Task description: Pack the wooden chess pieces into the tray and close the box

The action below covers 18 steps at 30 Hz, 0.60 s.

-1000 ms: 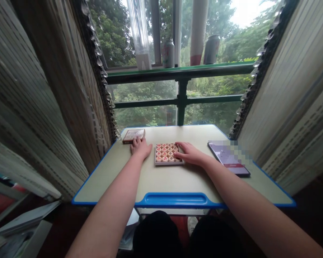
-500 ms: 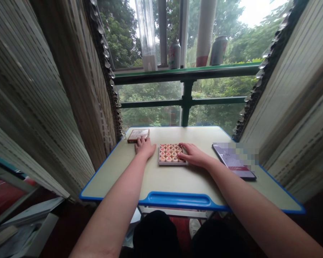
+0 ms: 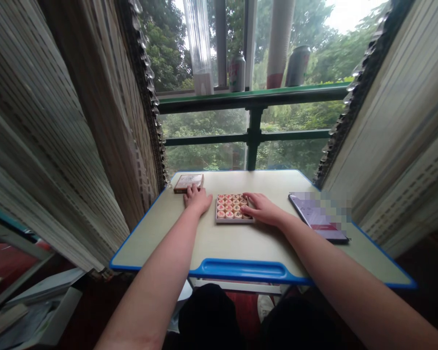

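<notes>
A shallow box (image 3: 233, 221) of round xiangqi pieces (image 3: 229, 207) lies flat near the middle of the table, its pieces in rows with red and dark characters. My right hand (image 3: 263, 209) rests at the box's right side, thumb and forefinger apart, the tips over the right-hand pieces and partly hiding them. To the left, my left hand (image 3: 197, 199) lies palm down on the table with spread fingers. Its fingertips reach the near edge of a flat brown-edged box lid (image 3: 188, 182); whether they press on it is not clear.
A tablet-like dark-edged device (image 3: 319, 221), partly blurred out, lies on the right of the table (image 3: 219, 245). Along the near edge runs a blue pen trough (image 3: 244, 267). Beyond the table, cans (image 3: 298, 66) and stacked cups (image 3: 277, 48) stand on the window ledge. Curtains hang on both sides.
The view has shifted very slightly. Both hands, the box of pieces and the lid stay in the same places.
</notes>
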{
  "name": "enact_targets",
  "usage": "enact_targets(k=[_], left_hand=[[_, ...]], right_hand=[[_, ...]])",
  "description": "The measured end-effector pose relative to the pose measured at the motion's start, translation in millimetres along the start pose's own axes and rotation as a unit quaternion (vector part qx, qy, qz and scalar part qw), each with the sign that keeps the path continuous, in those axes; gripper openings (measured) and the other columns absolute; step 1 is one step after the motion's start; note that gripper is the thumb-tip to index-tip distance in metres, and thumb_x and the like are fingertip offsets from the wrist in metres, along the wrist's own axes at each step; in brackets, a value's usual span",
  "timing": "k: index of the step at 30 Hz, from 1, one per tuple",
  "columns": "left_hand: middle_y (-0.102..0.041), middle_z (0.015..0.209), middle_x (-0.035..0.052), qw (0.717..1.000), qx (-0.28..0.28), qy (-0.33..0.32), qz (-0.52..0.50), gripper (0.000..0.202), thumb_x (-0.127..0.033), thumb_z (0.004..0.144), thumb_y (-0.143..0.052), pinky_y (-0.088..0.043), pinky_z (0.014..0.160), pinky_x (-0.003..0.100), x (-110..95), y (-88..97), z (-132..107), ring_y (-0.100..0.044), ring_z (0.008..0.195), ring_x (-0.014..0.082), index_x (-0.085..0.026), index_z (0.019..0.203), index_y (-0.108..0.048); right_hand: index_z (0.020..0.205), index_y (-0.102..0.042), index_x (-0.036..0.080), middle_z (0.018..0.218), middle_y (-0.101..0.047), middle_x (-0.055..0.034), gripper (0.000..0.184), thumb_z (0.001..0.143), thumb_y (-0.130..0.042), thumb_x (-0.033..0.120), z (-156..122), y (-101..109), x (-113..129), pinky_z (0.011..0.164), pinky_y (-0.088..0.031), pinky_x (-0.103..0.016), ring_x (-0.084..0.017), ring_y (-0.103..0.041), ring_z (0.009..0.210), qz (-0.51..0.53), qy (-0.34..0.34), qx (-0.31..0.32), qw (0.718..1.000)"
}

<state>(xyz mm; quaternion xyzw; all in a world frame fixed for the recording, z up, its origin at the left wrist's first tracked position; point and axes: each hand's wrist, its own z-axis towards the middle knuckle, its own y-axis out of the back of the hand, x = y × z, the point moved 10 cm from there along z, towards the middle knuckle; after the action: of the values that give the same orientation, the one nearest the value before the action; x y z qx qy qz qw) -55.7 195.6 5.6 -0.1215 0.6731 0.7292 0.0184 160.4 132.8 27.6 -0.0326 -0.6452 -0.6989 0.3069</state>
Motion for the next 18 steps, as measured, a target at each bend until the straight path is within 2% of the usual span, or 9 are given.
enact_targets(k=[8,18], left_hand=[[-0.018,0.153,0.0105,1.0,-0.004,0.0,0.006,0.059,-0.052,0.081,-0.035,-0.02,0.11,0.051,-0.7,0.4,0.6,-0.011,0.141,0.0333,-0.023,0.131,-0.047],[-0.02,0.152,0.0106,1.0,-0.008,-0.017,-0.008,0.057,-0.051,0.081,-0.039,-0.022,0.109,0.049,-5.1,3.8,-2.0,-0.014,0.14,0.0339,-0.022,0.129,-0.05]], right_hand=[[0.127,-0.051,0.016,0.127,-0.055,-0.014,0.055,0.086,-0.045,0.051,-0.2,7.8,3.2,0.103,-0.035,-0.042,-0.027,-0.044,0.123,0.01,0.008,-0.056,0.998],[0.126,-0.052,0.017,0.128,-0.054,-0.0131,0.052,0.087,-0.045,0.051,1.3,6.4,-1.5,0.104,-0.034,-0.042,-0.027,-0.046,0.122,0.028,0.005,-0.057,0.998]])
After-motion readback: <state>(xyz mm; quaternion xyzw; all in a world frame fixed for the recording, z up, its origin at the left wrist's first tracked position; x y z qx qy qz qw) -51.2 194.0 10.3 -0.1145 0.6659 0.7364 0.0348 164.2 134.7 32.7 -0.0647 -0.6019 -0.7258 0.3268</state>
